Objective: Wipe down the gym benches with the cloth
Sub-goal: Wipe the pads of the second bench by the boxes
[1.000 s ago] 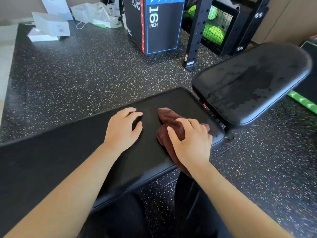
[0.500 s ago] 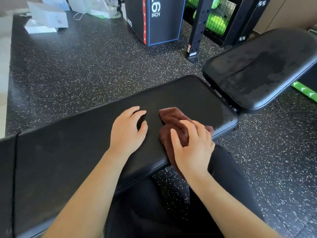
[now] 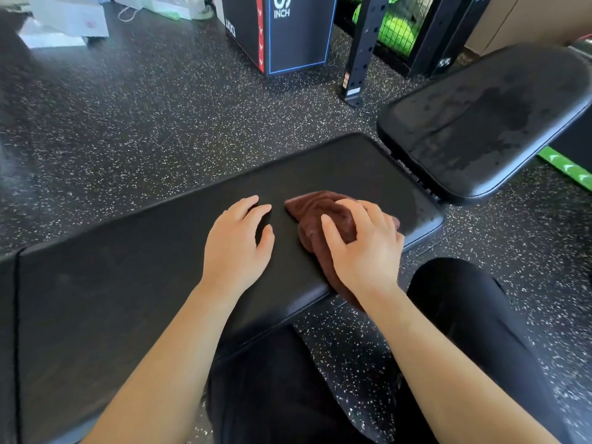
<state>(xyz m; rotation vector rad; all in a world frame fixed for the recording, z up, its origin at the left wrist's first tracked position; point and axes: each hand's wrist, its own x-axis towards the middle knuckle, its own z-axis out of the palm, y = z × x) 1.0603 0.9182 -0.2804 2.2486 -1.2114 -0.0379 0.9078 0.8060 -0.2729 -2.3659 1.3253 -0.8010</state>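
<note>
A long black bench pad [image 3: 160,267] runs across the view from lower left to centre right. A bunched dark brown cloth [image 3: 312,213] lies on it near its right end, and part of the cloth hangs over the near edge. My right hand [image 3: 365,248] sits on top of the cloth, with thumb and curved fingers gripping the bunched fabric. My left hand [image 3: 235,248] rests palm down on the bare pad just left of the cloth, fingers loosely bent. A second, tilted black pad [image 3: 480,123] rises at the right and shows damp streaks.
My black-clad legs [image 3: 464,315] are below the bench. On the speckled rubber floor stand a black plyo box [image 3: 288,36] and a black rack post [image 3: 358,49] in front of green balls [image 3: 397,30]. White bags [image 3: 64,20] lie at the far left and a green strip [image 3: 567,168] at the right.
The view has dropped and shifted. My right hand has slid the cloth a little left, away from the pad's end. My left hand has stayed on the pad.
</note>
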